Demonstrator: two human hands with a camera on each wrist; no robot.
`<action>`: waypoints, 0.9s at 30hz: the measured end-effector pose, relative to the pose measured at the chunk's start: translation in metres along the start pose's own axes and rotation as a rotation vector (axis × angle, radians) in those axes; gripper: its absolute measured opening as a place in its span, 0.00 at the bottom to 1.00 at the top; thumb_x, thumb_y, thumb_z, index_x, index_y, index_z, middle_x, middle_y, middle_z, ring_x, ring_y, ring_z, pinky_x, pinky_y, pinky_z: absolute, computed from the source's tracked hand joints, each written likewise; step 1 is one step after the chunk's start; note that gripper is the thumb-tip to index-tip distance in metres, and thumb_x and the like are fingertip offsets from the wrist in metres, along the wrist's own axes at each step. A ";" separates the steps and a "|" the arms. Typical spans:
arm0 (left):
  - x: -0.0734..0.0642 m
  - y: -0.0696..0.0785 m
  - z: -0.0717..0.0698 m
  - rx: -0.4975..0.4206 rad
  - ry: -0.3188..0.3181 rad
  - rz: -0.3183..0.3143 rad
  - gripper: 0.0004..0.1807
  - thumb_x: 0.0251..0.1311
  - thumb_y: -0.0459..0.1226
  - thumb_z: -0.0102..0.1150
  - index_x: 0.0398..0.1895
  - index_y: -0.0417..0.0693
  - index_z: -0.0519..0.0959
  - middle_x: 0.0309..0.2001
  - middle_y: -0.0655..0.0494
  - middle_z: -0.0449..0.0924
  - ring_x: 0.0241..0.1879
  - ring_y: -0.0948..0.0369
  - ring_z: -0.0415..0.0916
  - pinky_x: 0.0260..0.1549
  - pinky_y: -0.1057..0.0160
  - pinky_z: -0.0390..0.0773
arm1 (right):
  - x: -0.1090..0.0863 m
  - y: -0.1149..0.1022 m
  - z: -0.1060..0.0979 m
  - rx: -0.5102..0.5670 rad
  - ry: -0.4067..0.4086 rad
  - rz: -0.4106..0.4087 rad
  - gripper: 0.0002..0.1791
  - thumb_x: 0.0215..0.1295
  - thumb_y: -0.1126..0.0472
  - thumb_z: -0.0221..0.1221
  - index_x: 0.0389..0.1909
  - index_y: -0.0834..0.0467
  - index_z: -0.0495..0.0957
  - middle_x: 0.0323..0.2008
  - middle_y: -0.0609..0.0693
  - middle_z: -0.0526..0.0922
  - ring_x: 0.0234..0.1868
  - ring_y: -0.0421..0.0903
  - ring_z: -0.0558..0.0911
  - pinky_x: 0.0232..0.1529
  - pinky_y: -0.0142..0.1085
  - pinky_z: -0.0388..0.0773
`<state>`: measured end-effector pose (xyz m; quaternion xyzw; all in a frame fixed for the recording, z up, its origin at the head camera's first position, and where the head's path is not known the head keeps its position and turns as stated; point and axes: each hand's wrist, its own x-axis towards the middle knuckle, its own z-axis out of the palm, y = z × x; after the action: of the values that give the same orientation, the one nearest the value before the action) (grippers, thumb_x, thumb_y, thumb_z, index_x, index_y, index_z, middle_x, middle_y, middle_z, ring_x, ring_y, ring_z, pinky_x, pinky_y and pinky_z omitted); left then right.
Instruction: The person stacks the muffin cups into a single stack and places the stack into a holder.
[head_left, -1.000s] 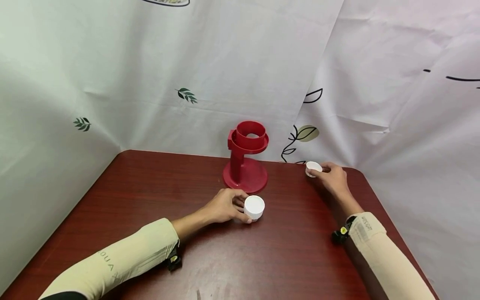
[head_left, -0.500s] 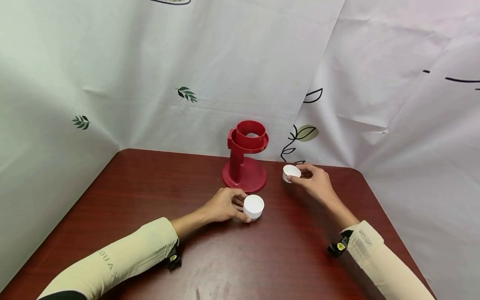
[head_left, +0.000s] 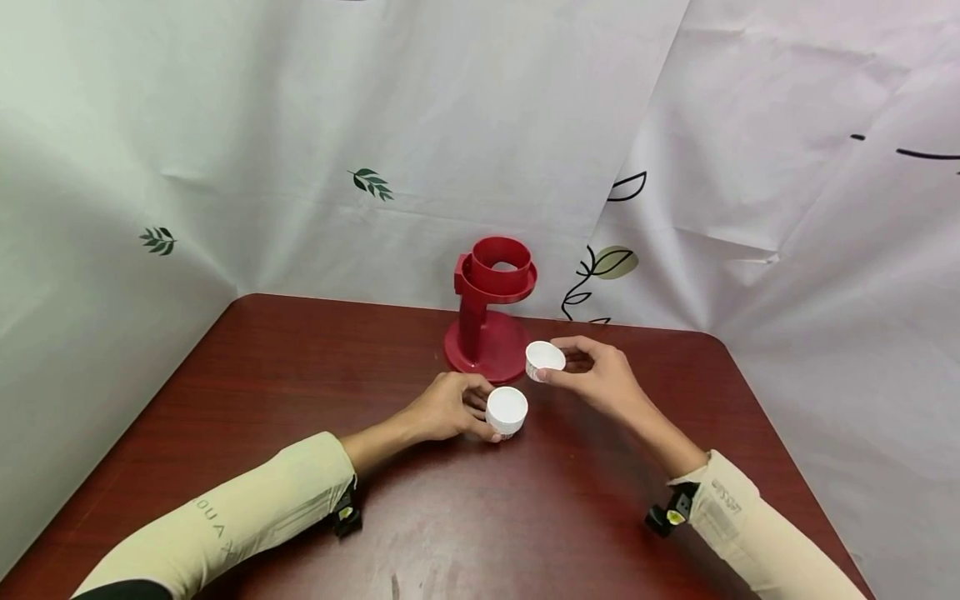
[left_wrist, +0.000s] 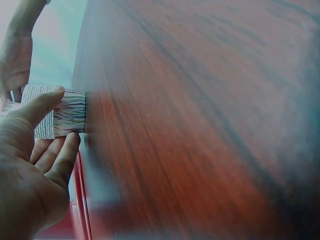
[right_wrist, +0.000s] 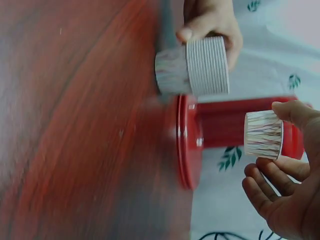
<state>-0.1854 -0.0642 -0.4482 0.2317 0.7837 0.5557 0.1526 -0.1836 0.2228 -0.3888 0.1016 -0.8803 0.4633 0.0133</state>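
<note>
My left hand (head_left: 448, 408) grips a stack of nested paper cups (head_left: 507, 410) upright on the table, thumb on the near side. In the left wrist view the stack (left_wrist: 70, 112) shows a patterned wall below several layered rims. My right hand (head_left: 603, 379) pinches a single paper cup (head_left: 545, 360) between thumb and fingers, mouth up. This cup (right_wrist: 263, 135), with coloured streaks on its wall, is off the table in the right wrist view. It is just behind and right of the stack, apart from it.
Behind the hands stands a red stand (head_left: 472, 321) with a round base and a ring holder (head_left: 501, 268) on top. The brown wooden table (head_left: 315, 375) ends at a white patterned curtain (head_left: 300, 167) at the back and sides.
My right hand has carried its cup leftward and nearer, from the table's back right to beside the stack. The left hand stays on the stack.
</note>
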 end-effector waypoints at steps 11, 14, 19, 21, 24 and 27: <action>0.000 0.000 -0.001 0.009 -0.008 0.012 0.28 0.47 0.29 0.91 0.53 0.36 0.88 0.47 0.45 0.93 0.45 0.59 0.93 0.51 0.64 0.96 | -0.020 -0.015 0.026 0.094 -0.099 -0.107 0.29 0.63 0.55 0.83 0.64 0.55 0.88 0.55 0.53 0.94 0.50 0.47 0.95 0.53 0.30 0.93; 0.000 -0.001 -0.002 0.010 -0.006 0.009 0.29 0.47 0.29 0.91 0.54 0.36 0.88 0.47 0.45 0.93 0.45 0.60 0.93 0.51 0.64 0.95 | -0.023 -0.015 0.031 0.094 -0.118 -0.107 0.29 0.63 0.55 0.83 0.64 0.54 0.88 0.56 0.52 0.94 0.50 0.47 0.95 0.56 0.38 0.95; 0.001 -0.001 -0.002 0.009 -0.002 0.006 0.30 0.47 0.29 0.91 0.55 0.35 0.87 0.47 0.45 0.93 0.45 0.60 0.93 0.51 0.64 0.96 | -0.026 -0.011 0.038 0.081 -0.144 -0.140 0.29 0.61 0.56 0.84 0.62 0.54 0.89 0.56 0.53 0.93 0.53 0.49 0.94 0.59 0.51 0.95; 0.000 -0.001 -0.002 0.009 -0.002 0.006 0.29 0.47 0.29 0.91 0.54 0.35 0.87 0.47 0.44 0.93 0.45 0.59 0.93 0.51 0.64 0.96 | -0.026 -0.009 0.041 0.065 -0.150 -0.158 0.29 0.60 0.56 0.85 0.62 0.55 0.90 0.56 0.53 0.92 0.53 0.49 0.94 0.59 0.49 0.95; 0.000 -0.001 -0.002 0.009 -0.004 0.007 0.29 0.47 0.30 0.92 0.53 0.36 0.87 0.47 0.45 0.93 0.45 0.59 0.93 0.51 0.64 0.96 | -0.026 -0.005 0.044 0.049 -0.163 -0.161 0.29 0.60 0.57 0.85 0.62 0.55 0.90 0.55 0.53 0.91 0.53 0.47 0.93 0.59 0.42 0.95; 0.000 0.000 -0.001 -0.001 -0.007 0.007 0.29 0.47 0.29 0.91 0.53 0.35 0.87 0.47 0.44 0.93 0.45 0.59 0.93 0.50 0.64 0.96 | -0.027 -0.003 0.046 0.057 -0.182 -0.141 0.30 0.60 0.57 0.85 0.63 0.55 0.90 0.55 0.53 0.91 0.52 0.46 0.94 0.58 0.39 0.95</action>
<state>-0.1863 -0.0653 -0.4482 0.2364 0.7821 0.5558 0.1533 -0.1538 0.1880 -0.4158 0.2053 -0.8549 0.4751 -0.0369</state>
